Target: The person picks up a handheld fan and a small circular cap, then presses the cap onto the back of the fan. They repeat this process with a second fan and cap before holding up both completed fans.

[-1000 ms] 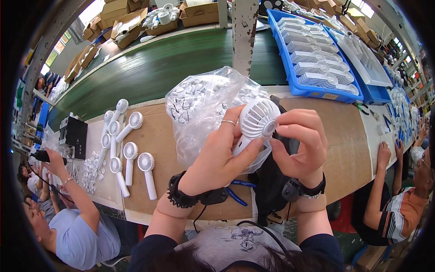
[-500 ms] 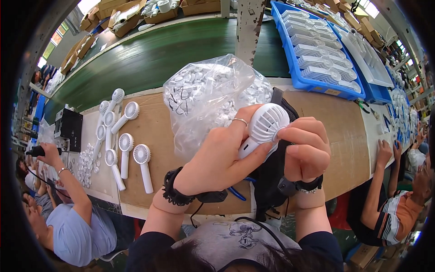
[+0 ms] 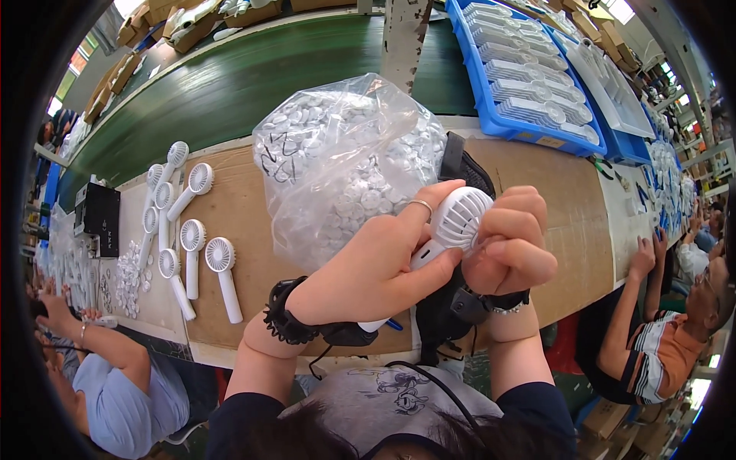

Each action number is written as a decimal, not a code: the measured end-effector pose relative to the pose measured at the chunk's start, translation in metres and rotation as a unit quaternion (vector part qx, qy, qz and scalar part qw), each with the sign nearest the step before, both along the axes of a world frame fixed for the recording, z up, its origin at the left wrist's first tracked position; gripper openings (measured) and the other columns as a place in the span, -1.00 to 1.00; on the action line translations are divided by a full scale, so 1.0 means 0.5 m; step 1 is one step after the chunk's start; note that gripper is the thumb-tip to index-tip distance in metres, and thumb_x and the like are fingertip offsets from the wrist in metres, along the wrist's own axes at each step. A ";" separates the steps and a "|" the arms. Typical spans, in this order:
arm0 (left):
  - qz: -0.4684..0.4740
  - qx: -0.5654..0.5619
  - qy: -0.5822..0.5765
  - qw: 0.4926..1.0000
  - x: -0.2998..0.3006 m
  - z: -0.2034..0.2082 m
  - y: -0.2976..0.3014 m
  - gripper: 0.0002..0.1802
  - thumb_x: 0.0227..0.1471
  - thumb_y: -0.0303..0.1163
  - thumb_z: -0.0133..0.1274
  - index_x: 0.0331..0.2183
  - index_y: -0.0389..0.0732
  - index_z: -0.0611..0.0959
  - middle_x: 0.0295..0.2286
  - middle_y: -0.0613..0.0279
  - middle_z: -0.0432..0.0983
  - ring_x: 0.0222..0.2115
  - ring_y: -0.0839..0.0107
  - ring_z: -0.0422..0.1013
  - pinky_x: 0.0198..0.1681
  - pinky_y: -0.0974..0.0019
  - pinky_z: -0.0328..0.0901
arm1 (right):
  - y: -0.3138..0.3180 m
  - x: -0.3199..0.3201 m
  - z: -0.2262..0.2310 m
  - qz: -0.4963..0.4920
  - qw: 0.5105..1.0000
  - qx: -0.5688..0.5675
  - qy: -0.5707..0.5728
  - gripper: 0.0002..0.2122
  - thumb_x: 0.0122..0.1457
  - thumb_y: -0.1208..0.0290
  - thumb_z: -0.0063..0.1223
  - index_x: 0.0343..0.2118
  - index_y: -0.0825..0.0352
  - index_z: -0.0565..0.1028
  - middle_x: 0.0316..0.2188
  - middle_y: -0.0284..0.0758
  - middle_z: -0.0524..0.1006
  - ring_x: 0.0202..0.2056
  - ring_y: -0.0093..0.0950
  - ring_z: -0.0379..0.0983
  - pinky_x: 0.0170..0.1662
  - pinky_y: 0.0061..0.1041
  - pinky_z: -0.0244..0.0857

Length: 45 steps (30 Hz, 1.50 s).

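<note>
A white handheld fan (image 3: 460,218) is gripped by my left hand (image 3: 366,270), its slatted round head facing up and its handle mostly covered by my palm. Against the right side of the fan head presses my right hand (image 3: 515,244), fingers curled and thumb tucked in; whatever lies between them is hidden. Just beyond my hands sits a clear plastic bag (image 3: 307,184) full of small white round pieces. Several more white handheld fans (image 3: 221,257) lie at the left on the brown board.
Behind the table runs a green conveyor belt (image 3: 230,77). At the back right stands a blue crate (image 3: 491,115) of stacked clear plastic parts. A black box (image 3: 98,217) and scattered small discs (image 3: 128,284) are at the left. Co-workers sit on both sides; pliers (image 3: 602,169) lie right.
My right hand has curled its fingers tighter and turned against the fan head. The fan is tilted slightly differently in my left hand. The view has shifted a little.
</note>
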<state>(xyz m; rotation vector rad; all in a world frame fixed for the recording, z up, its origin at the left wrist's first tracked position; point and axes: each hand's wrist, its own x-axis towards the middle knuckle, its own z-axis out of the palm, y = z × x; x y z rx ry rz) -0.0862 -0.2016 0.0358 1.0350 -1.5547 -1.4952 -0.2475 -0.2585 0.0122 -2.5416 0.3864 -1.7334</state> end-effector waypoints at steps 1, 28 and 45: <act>0.002 -0.008 -0.023 1.000 0.001 0.000 0.000 -0.38 -0.01 -0.50 -0.07 0.09 -0.21 0.12 -0.54 0.36 0.42 -0.61 0.70 0.28 -0.57 0.60 0.20 | -0.004 0.003 -0.003 0.000 1.000 0.000 -0.001 -0.83 0.12 0.40 -0.15 -0.41 0.19 0.09 -0.62 -0.36 0.31 -0.62 -0.47 0.13 -0.53 -0.49 0.11; -0.004 0.016 0.113 0.993 0.001 -0.007 -0.003 -0.35 -0.01 -0.55 -0.08 0.10 -0.22 0.07 -0.39 0.29 0.42 -0.52 0.68 0.29 -0.50 0.61 0.23 | 0.017 -0.004 0.015 0.003 0.997 -0.012 -0.079 -0.74 0.03 0.38 0.01 -0.38 0.10 0.10 -0.53 -0.40 0.28 -0.54 -0.50 0.19 -0.44 -0.51 0.15; 0.050 -0.069 0.186 0.979 0.009 -0.001 -0.001 -0.47 0.01 -0.54 -0.09 0.02 -0.30 0.14 -0.21 0.18 0.36 -0.19 0.52 0.30 -0.14 0.45 0.19 | 0.042 -0.007 0.056 -0.061 0.994 0.087 -0.020 -0.75 -0.26 0.51 0.28 -0.45 0.21 0.48 -0.29 -0.27 0.32 -0.45 -0.55 0.36 -0.45 -0.63 0.27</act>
